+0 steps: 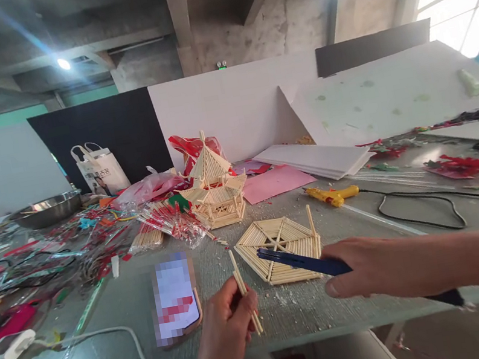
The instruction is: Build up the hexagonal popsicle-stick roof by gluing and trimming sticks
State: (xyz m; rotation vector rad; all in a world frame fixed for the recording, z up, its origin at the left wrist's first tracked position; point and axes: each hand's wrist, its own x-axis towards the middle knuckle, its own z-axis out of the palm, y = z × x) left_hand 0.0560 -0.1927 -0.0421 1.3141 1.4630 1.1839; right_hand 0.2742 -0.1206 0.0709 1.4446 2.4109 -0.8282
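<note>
My left hand (228, 328) is closed around a pair of thin bamboo sticks (244, 292) that stand nearly upright near the table's front edge. My right hand (365, 269) grips a dark blue tool (299, 260) whose long tip reaches left over a flat hexagonal panel of sticks (279, 249). One stick stands upright at the panel's right corner. Behind the panel stands a small stick pavilion model (216, 192) with a pointed roof.
A phone (175, 297) lies left of my left hand. A yellow glue gun (331, 194) with a black cord lies to the right. Packets of sticks, coloured scraps, a metal bowl (49, 208), pink paper and white boards crowd the grey table (112, 354).
</note>
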